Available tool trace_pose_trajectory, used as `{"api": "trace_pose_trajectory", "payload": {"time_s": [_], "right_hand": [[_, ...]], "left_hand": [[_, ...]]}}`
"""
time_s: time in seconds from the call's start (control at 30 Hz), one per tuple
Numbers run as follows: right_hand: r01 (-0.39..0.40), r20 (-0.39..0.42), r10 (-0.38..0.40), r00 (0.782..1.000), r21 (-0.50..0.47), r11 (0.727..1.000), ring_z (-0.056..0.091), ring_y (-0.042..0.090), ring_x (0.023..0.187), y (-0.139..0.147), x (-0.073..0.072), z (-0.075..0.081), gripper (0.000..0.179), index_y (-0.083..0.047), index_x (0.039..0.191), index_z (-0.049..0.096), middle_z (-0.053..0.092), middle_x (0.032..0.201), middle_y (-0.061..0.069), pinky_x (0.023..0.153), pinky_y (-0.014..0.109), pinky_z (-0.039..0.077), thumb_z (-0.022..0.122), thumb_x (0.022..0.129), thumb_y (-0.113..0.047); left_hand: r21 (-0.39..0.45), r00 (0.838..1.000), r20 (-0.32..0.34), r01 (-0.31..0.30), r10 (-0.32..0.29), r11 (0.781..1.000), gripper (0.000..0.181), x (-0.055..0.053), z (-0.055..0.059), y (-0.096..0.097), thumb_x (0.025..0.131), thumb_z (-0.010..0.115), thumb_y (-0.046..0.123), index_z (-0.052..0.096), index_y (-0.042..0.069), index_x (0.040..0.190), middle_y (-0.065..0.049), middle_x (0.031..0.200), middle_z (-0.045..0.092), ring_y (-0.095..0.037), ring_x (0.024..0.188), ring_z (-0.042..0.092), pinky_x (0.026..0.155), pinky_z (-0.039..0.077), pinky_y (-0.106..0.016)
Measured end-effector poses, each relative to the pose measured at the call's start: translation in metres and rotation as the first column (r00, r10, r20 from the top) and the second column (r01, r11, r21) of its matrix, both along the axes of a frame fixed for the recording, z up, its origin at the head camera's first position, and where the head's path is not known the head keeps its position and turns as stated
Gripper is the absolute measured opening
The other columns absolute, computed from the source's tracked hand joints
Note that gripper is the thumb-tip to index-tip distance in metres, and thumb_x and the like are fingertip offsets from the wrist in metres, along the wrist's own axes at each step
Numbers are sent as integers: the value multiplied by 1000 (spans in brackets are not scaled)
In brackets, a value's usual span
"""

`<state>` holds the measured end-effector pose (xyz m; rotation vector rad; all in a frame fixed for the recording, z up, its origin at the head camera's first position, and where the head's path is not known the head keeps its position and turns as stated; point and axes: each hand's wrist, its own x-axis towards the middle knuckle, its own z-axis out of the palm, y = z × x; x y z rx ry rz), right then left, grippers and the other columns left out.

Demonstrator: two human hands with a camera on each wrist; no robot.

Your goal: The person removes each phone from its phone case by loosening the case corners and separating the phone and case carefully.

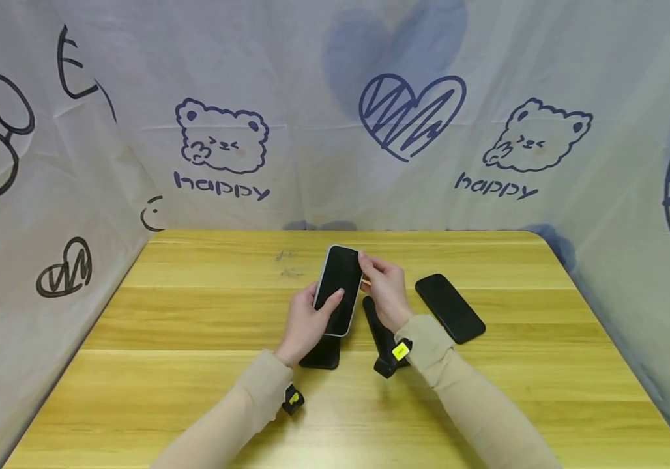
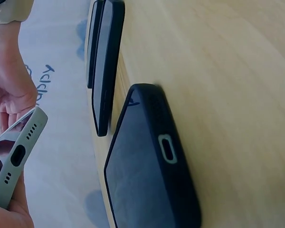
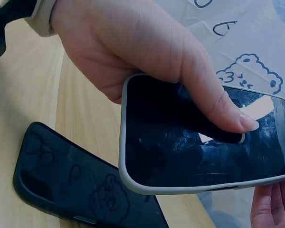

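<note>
The phone in a pale case [image 1: 347,277] was up in the air over the middle of the desk [image 1: 194,306], clear of the surface, its top end toward the far edge. Both hands were on it: the left hand [image 1: 304,320] was clamped round the lower left side with its thumb laid across the glass, and the right hand [image 1: 386,293] pinched near the upper right corner; how the fingers lay behind could not be fully told. It looked likely to handle as a stiff, fairly light slab, easy for one palm to carry. The screen [image 3: 171,147], glossy and streaked in the right wrist view, would probably be slick under a thumb and fragile if dropped on a corner, whereas the case rim [image 2: 24,145] seemed to offer surer purchase. The long sides were therefore judged the best place to take hold, with little pressure on the glass. One black phone [image 1: 321,355] lay on the desk, partly hidden by the held one, a second black phone [image 1: 376,327] lay half covered by the right wrist, and a third black phone [image 1: 450,308] lay nearest the desk's right edge
</note>
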<state>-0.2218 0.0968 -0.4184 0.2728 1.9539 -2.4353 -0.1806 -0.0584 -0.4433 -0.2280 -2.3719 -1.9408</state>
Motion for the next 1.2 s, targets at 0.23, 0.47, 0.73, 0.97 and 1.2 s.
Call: {"api": "trace_pose_trajectory", "payload": {"time_s": [0.23, 0.47, 0.73, 0.97, 1.2], "right_hand": [[1, 13, -2, 1000, 10, 1000, 63, 7, 81, 2, 1, 0, 37, 3, 124, 68, 66, 91, -6, 81, 29, 57, 63, 101, -26], [-43, 9, 43, 999, 2, 999, 64, 6, 72, 4, 2, 4, 32, 0, 114, 70, 65, 81, -8, 69, 22, 55, 61, 102, -29], [-92, -15, 93, 996, 43, 995, 51, 6, 58, 10, 2, 4, 29, -8, 92, 67, 54, 64, -8, 60, 20, 46, 56, 105, -32], [-143, -7, 144, 990, 42, 989, 71, 5, 76, 12, 2, 3, 36, 6, 114, 67, 70, 80, -8, 71, 23, 59, 52, 107, -27], [-150, -8, 150, 989, 22, 988, 70, 5, 71, 14, 4, 2, 29, -2, 100, 69, 68, 75, -7, 69, 23, 58, 51, 107, -24]], "left_hand": [[4, 999, 44, 29, -29, 1000, 29, 4, 1, -1, 99, 67, 27, 68, 3, 114, -19, 100, 77, -25, 79, 77, 66, 62, -31], [101, 980, 136, 130, -143, 986, 31, 5, -4, -7, 100, 65, 25, 66, 3, 121, -22, 106, 76, -28, 87, 77, 72, 63, -35], [6, 957, 169, 239, -236, 971, 35, 6, -11, -15, 104, 59, 26, 65, -1, 125, -21, 108, 76, -24, 95, 76, 78, 60, -25], [0, 955, 153, 257, -254, 966, 34, 5, -16, -19, 104, 58, 21, 62, -3, 127, -25, 110, 74, -30, 96, 76, 77, 62, -29], [-26, 957, 131, 264, -258, 964, 31, 2, -16, -22, 103, 60, 19, 64, -4, 124, -25, 108, 75, -29, 92, 77, 72, 60, -23]]}}
